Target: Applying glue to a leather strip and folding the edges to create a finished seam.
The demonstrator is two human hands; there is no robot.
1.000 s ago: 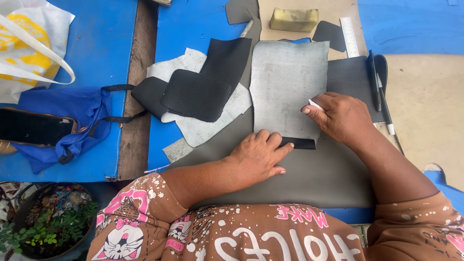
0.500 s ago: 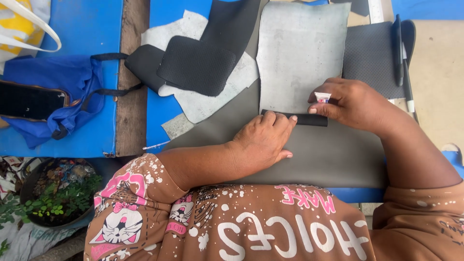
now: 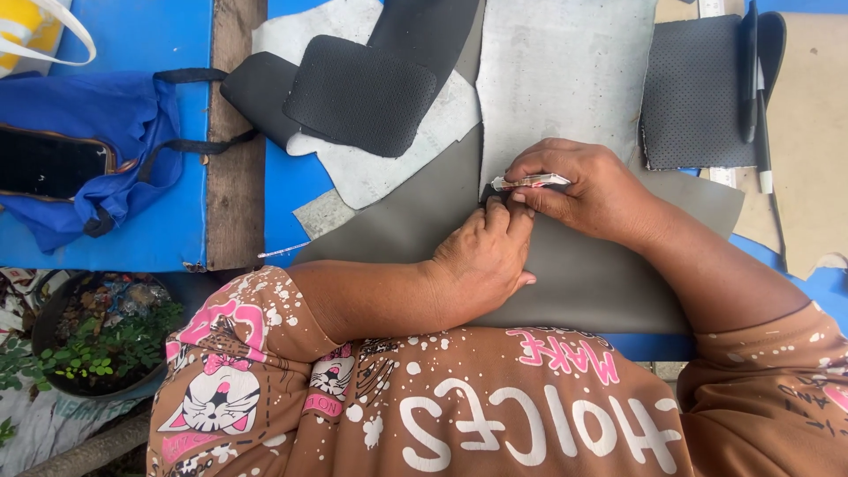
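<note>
Grey leather sheet (image 3: 565, 79), black perforated piece (image 3: 693, 93), blue table (image 3: 132, 35), blue bag (image 3: 97, 132)

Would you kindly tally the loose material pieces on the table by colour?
Black textured pieces: 3
Large grey sheets: 2
Pale whitish-grey offcuts: 2
Total: 7

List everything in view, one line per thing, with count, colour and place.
Large sheet: 1, dark grey, under both hands.
Light sheet: 1, pale grey, top centre.
Textured pieces: several, black, upper middle.
Perforated piece: 1, black, upper right.
Pen-like tools: 2, dark, right.
Bag: 1, blue, left.
Potted plant: 1, green, lower left.
Small tool: 1, pale, in right hand.
Left hand: pressing sheet.
Right hand: grip on tool.
</note>
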